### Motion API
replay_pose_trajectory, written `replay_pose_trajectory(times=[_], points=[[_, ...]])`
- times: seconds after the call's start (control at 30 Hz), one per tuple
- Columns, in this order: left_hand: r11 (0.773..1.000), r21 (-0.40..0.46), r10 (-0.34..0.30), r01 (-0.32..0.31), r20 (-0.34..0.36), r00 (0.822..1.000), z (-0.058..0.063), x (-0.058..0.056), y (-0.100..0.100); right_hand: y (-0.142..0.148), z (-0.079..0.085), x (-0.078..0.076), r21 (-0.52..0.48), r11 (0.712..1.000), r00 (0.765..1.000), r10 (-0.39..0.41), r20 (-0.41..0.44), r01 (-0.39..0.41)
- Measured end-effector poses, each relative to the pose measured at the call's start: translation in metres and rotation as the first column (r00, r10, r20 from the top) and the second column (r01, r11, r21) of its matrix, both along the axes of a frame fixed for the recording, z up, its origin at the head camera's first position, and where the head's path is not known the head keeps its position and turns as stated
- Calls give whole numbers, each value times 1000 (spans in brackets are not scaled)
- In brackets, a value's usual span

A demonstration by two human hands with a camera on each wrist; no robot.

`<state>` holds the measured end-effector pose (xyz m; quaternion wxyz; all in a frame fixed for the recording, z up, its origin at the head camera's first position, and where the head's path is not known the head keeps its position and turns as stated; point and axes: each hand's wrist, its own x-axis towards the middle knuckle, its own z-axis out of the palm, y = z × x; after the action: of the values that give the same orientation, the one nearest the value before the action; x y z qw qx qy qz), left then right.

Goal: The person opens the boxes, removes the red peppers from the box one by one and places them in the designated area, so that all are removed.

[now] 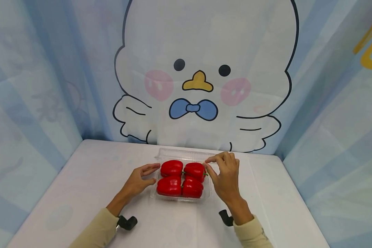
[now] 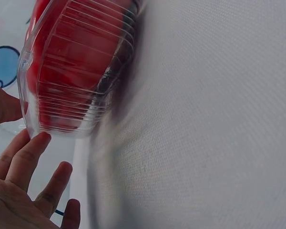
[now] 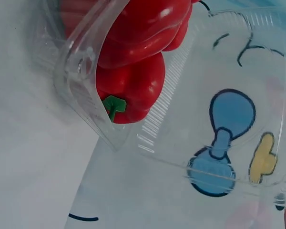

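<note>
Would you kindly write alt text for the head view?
A left hand and a right hand flank an open, clear plastic container of four red peppers on a white table; behind, a cartoon bird wears a blue bow tie.

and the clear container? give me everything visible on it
The container looks like thin, clear plastic: a tray with ribbed walls and a rim, plus a transparent lid raised open along the far side. It sits upright on the white table, holding four red peppers. The left hand touches its left rim; the right hand appears to pinch the lid.
</note>
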<state>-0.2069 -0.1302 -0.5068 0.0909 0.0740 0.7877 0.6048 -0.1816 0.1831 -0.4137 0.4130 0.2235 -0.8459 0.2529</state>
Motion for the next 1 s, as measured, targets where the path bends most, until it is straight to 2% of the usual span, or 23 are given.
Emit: replay_pose_trajectory(times=[0.27, 1.0], points=[[1000, 2, -1, 1, -4, 1000, 2, 2, 2, 10, 1, -8, -39, 999, 1000, 10, 7, -10], [1000, 30, 5, -4, -7, 1000, -3, 0, 6, 30, 6, -30, -166, 986, 993, 7, 122, 13]])
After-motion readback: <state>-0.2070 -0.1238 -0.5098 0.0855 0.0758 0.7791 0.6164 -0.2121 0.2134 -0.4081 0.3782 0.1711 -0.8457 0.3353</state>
